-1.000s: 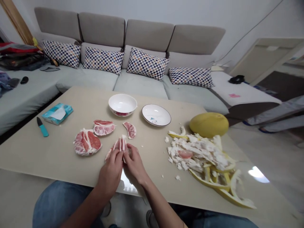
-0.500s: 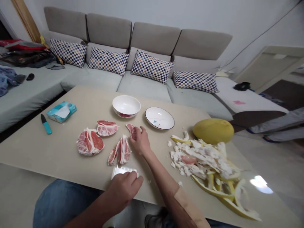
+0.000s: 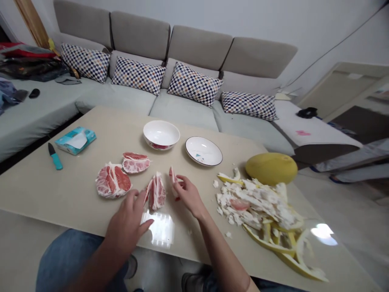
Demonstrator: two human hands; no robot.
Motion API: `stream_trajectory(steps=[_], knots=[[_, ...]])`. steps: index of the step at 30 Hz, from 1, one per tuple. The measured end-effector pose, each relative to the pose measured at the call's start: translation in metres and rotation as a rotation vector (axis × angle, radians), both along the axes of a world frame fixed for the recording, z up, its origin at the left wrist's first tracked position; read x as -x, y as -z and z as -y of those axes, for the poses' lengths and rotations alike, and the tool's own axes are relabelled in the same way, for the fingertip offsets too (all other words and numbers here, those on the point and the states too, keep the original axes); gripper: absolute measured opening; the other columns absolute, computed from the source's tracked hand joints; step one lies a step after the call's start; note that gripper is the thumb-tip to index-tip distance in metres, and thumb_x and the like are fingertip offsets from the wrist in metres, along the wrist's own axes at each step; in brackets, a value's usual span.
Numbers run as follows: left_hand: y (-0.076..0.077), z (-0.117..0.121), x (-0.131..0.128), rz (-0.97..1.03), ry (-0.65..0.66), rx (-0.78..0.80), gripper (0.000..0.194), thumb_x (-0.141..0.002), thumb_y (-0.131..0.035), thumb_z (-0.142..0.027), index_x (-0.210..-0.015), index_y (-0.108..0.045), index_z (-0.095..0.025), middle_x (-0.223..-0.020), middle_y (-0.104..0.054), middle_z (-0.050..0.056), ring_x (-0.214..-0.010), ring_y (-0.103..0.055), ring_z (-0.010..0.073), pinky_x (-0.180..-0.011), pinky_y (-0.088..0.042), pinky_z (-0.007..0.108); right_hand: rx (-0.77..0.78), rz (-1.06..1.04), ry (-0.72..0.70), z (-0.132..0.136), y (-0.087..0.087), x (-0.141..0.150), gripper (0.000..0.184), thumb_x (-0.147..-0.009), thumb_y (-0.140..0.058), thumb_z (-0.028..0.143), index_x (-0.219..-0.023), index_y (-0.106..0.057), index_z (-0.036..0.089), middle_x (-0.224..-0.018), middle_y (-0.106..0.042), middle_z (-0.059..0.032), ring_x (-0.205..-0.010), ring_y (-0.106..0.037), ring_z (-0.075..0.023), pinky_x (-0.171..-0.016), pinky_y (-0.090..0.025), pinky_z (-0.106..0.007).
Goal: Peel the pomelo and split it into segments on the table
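Observation:
My right hand (image 3: 189,197) pinches a red pomelo segment (image 3: 172,175) upright on the table, its fingers covering the lower part. Left of it stand a few joined pomelo segments (image 3: 157,194). My left hand (image 3: 127,219) reaches to their left side with the thumb held apart; its fingertips are at the leftmost piece, and whether they touch it I cannot tell. A big peeled pomelo half (image 3: 113,181) lies beyond the left hand, with a smaller pomelo chunk (image 3: 135,162) behind it.
A white bowl (image 3: 161,134) and a shallow plate (image 3: 204,151) stand farther back. On the right lie a whole pomelo (image 3: 271,168) and a heap of pith and peel (image 3: 258,202). A knife (image 3: 55,157) and a tissue pack (image 3: 75,140) lie at the left.
My left hand has moved left and forward from the table's front edge to the joined segments, its fingers opening. My right hand has tipped its segment upright and drawn it slightly nearer.

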State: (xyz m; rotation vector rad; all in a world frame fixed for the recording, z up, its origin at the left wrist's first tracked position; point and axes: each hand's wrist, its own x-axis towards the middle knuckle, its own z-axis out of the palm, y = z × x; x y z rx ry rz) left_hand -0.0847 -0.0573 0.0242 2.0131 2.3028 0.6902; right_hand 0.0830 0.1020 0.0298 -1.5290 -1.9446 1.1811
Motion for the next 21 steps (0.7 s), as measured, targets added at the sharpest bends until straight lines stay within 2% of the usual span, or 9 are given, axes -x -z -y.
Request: stream_trajectory(steps=[1, 3, 6, 9, 13, 18, 21], knots=[[0.005, -0.002, 0.005, 0.034, -0.032, 0.050, 0.074, -0.075, -0.076, -0.027, -0.140, -0.040, -0.023, -0.138, -0.051, 0.015, -0.122, -0.059, 0.0333, -0.092, -0.055, 0.040, 0.014, -0.028, -0.021, 0.009, 0.000, 0.001, 0.045, -0.093, -0.046, 0.037, -0.132, -0.054, 0.015, -0.095, -0.073, -0.0079, -0.069, -0.067, -0.0188, -0.061, -0.056, -0.032], [0.014, -0.007, 0.012, 0.133, -0.057, 0.152, 0.086, -0.071, -0.075, -0.015, -0.146, -0.034, -0.020, -0.147, -0.041, 0.020, -0.133, -0.051, 0.0376, -0.100, -0.051, 0.046, -0.017, -0.053, -0.068, 0.024, -0.001, 0.004, 0.042, -0.091, -0.051, 0.036, -0.129, -0.058, 0.019, -0.103, -0.073, -0.0083, -0.084, -0.069, -0.0214, -0.077, -0.056, -0.036], [0.023, -0.015, 0.012, 0.309, 0.036, 0.183, 0.089, -0.074, -0.070, -0.008, -0.151, -0.028, -0.024, -0.148, -0.041, 0.019, -0.137, -0.048, 0.0342, -0.107, -0.047, 0.047, -0.123, 0.029, -0.119, 0.038, -0.003, 0.004, 0.045, -0.090, -0.056, 0.042, -0.130, -0.060, 0.022, -0.130, -0.061, -0.0132, -0.107, -0.065, -0.0275, -0.098, -0.048, -0.045], [0.027, -0.020, 0.008, 0.452, 0.122, 0.099, 0.088, -0.078, -0.066, -0.008, -0.153, -0.025, -0.030, -0.142, -0.049, 0.013, -0.132, -0.053, 0.0282, -0.108, -0.046, 0.045, -0.119, 0.054, -0.179, 0.046, 0.001, -0.004, 0.066, -0.082, -0.068, 0.049, -0.141, -0.051, 0.024, -0.144, -0.048, -0.0155, -0.117, -0.060, -0.0304, -0.102, -0.046, -0.046], [0.033, -0.027, 0.008, 0.539, 0.139, 0.040, 0.084, -0.080, -0.066, -0.009, -0.152, -0.028, -0.028, -0.139, -0.052, 0.013, -0.129, -0.055, 0.0263, -0.110, -0.045, 0.046, -0.119, -0.130, -0.215, 0.052, 0.017, -0.006, 0.092, -0.070, -0.080, 0.044, -0.150, -0.039, 0.025, -0.147, -0.043, -0.0145, -0.134, -0.047, -0.0309, -0.108, -0.043, -0.044], [0.037, -0.043, 0.017, 0.560, 0.106, -0.012, 0.070, -0.081, -0.068, -0.013, -0.145, -0.042, -0.024, -0.137, -0.054, 0.013, -0.131, -0.053, 0.0262, -0.113, -0.042, 0.047, -0.140, -0.265, -0.148, 0.045, 0.031, 0.013, 0.086, -0.069, -0.080, 0.038, -0.146, -0.045, 0.022, -0.141, -0.050, -0.0146, -0.133, -0.048, -0.0319, -0.111, -0.040, -0.048], [0.037, -0.052, 0.023, 0.550, 0.095, -0.036, 0.062, -0.084, -0.065, -0.016, -0.142, -0.045, -0.024, -0.140, -0.052, 0.013, -0.135, -0.049, 0.0266, -0.114, -0.040, 0.048, -0.147, -0.291, -0.125, 0.037, 0.031, 0.024, 0.079, -0.073, -0.075, 0.036, -0.145, -0.046, 0.022, -0.145, -0.046, -0.0154, -0.133, -0.048, -0.0308, -0.108, -0.042, -0.047]])
